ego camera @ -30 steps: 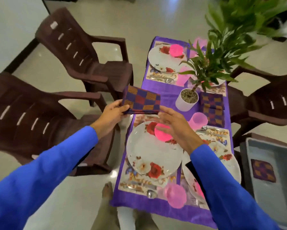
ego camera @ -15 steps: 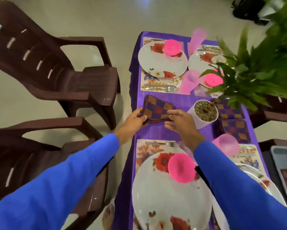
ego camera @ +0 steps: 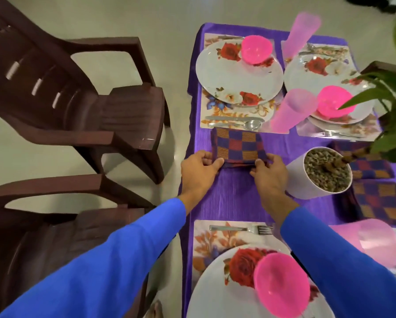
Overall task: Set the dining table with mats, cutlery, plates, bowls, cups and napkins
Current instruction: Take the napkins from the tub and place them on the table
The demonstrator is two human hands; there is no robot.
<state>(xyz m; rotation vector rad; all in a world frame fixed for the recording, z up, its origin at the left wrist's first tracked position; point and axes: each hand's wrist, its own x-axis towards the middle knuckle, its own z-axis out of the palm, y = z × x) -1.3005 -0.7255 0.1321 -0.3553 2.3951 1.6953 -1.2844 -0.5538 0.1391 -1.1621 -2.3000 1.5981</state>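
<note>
Left hand: the left hand (ego camera: 198,172) is pinching the near left corner of the napkin (ego camera: 237,146).
Right hand: the right hand (ego camera: 270,174) fingers are clamping its near right corner.
Napkin: lying folded on the purple bench (ego camera: 238,198), just below the spoon (ego camera: 249,124).

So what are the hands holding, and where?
Both hands, left and right, pinch the folded checked napkin at its near edge corners.
</note>
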